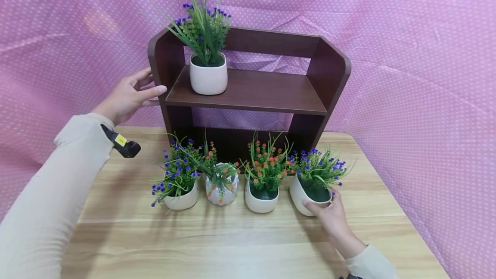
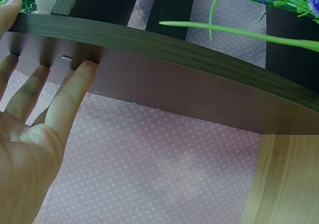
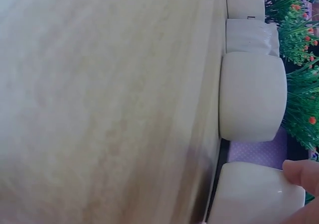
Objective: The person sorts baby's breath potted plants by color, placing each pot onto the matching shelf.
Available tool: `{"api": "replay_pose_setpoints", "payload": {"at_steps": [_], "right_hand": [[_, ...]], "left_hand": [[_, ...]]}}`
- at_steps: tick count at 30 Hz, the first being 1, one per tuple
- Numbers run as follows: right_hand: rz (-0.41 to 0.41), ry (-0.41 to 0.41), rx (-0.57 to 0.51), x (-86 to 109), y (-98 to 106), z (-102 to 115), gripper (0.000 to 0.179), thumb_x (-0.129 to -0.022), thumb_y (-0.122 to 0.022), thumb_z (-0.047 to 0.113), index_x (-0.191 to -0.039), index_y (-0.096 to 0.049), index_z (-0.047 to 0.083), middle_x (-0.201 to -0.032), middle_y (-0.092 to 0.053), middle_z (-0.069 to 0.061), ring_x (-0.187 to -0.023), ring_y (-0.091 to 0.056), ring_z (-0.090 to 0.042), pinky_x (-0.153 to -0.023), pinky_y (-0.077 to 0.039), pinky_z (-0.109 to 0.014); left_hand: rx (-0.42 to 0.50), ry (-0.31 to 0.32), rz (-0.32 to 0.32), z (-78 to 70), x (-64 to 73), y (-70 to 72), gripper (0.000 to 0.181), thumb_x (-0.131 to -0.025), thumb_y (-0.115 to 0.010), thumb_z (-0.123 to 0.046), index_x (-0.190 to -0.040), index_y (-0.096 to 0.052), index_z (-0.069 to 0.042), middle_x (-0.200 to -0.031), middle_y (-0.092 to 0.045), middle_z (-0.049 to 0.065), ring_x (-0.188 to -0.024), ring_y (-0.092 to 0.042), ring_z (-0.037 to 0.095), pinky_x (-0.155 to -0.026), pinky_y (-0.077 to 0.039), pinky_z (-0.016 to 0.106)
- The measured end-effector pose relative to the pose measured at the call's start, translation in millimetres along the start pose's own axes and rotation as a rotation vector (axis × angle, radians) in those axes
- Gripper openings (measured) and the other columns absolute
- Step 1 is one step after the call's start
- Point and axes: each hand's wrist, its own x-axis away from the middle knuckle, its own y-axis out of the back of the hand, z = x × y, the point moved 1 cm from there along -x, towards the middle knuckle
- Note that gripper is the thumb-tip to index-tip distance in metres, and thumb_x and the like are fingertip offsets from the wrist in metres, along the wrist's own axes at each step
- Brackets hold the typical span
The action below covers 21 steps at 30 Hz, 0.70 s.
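My left hand is at the left side panel of a dark brown two-tier shelf. Its straight fingers press the panel's outer face, and the thumb lies across the front edge. My right hand grips a white flowerpot with purple flowers, thumb on the near wall; the other fingers are partly hidden behind the pot. This pot leans slightly at the right end of a row. Beside it stands a white flowerpot with orange flowers. Another white pot with purple flowers sits on the upper tier, at the left.
Further left in the row are a ribbed white pot with orange flowers and a white pot with purple flowers. The row stands before the shelf on a wooden table. A pink dotted cloth hangs behind.
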Motion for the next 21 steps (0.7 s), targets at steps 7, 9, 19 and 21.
{"api": "replay_pose_setpoints", "payload": {"at_steps": [7,9,19,21], "right_hand": [[-0.006,-0.005,-0.040,4.2,7,6,0.089,-0.080,-0.072,-0.002,-0.146,-0.013,-0.002,-0.147,-0.029,-0.023,-0.132,-0.034,-0.034,-0.113,-0.028,-0.044],[-0.011,-0.005,-0.040,4.7,10,8,0.087,-0.079,-0.072,-0.002,-0.145,-0.015,-0.002,-0.146,-0.032,-0.021,-0.131,-0.036,-0.031,-0.113,-0.028,-0.042],[-0.062,0.006,0.008,7.0,24,17,0.088,-0.082,-0.074,0.007,-0.148,-0.016,0.002,-0.146,-0.033,-0.019,-0.126,-0.038,-0.027,-0.087,-0.041,-0.008],[-0.082,0.011,0.026,7.9,26,20,0.088,-0.083,-0.074,0.008,-0.148,-0.016,0.001,-0.145,-0.033,-0.019,-0.124,-0.038,-0.026,-0.080,-0.040,-0.004]], "left_hand": [[-0.024,0.018,-0.010,-0.3,0.1,-0.1,0.061,-0.093,-0.060,-0.002,-0.148,-0.039,-0.020,-0.147,-0.042,0.010,-0.110,-0.060,0.010,-0.080,-0.057,0.025],[-0.030,0.021,-0.012,-0.6,0.3,-0.4,0.061,-0.093,-0.060,-0.003,-0.147,-0.039,-0.020,-0.146,-0.042,0.010,-0.110,-0.060,0.009,-0.080,-0.057,0.025],[-0.021,0.018,-0.007,-1.1,1.8,-1.1,0.061,-0.093,-0.060,-0.002,-0.148,-0.038,-0.018,-0.144,-0.045,0.009,-0.108,-0.061,0.009,-0.081,-0.057,0.025],[-0.023,0.019,-0.007,-1.2,2.4,-1.1,0.062,-0.093,-0.060,-0.002,-0.149,-0.037,-0.018,-0.145,-0.045,0.009,-0.108,-0.061,0.009,-0.081,-0.057,0.025]]}}
